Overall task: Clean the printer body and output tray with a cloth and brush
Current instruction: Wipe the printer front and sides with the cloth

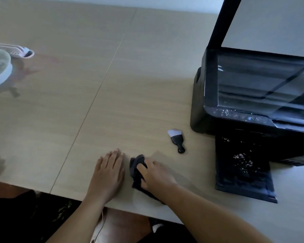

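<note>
The left hand (pixel 109 174) lies flat on the worktop (pixel 112 85) near its near edge, palm down, fingers straight and close together, its grip holding nothing. Just right of it, the right hand (pixel 156 174) rests on a dark crumpled cloth (pixel 136 170), fingers curled over the bunched fabric so that its grip is closed on the cloth. The cloth lies on the worktop, with a tail of it running back under the wrist. A small brush (pixel 176 140) lies farther off and to the right of the cloth, apart from both hands. Its pale bristles point far and its black handle points near. The black printer (pixel 198 102) stands at the right with its lid (pixel 270 23) raised, baring the glass (pixel 263 81). Its tray (pixel 244 181) is pulled out toward the near edge and is strewn with pale specks (pixel 242 160). More specks sit on the panel (pixel 240 116) along the front. At the far left stand a white bowl (pixel 0 67) and, just beyond it, a pink-and-white thing (pixel 23 52) too blurred to tell.
</note>
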Demonstrator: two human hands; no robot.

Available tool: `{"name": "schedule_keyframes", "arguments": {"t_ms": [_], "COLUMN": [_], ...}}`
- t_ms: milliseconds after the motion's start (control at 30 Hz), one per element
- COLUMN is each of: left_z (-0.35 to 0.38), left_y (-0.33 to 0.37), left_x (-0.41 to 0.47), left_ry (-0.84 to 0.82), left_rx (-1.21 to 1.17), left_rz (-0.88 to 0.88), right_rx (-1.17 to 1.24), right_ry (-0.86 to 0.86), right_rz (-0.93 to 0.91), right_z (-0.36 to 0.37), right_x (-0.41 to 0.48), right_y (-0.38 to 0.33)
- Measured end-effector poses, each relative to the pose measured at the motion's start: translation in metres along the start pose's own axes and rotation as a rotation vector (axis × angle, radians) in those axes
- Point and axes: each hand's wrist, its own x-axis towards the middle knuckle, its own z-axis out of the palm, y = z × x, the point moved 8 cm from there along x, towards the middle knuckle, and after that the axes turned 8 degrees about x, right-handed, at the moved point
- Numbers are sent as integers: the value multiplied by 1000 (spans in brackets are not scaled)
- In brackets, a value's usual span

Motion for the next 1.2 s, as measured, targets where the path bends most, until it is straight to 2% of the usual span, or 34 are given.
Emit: {"name": "schedule_keyframes", "arguments": {"t_ms": [100,167,300,500,600,767,933,1067,1200], "left_z": [-15,-26,-64,-172,-218,-254,-244,-247,-250], "left_y": [13,23,51,118,151,197,215,223,241], "left_x": [10,22,61,124,142,163,181,194,220], "left_ry": [66,93,173,376,467,451,333,380,263], "left_rx": [-11,-21,-69,-290,-382,-331,-240,-187,-280], "left_rz": [92,124,176,197,262,408,537,620,725], "right_rx": [54,148,183,236,240,184,63,37,6], "right_ry": [14,145,355,701,826,885,748,783,859], "right_rz": [21,100,135,229,246,220,246,326,429], "right_z": [-12,-26,-64,-166,-199,-225,-220,-210,-204], "right_x": [-13,-27,-57,-128,-159,-171,-147,-136,-123], "right_y": [3,20,55,120,141,164,173,166,157]}}
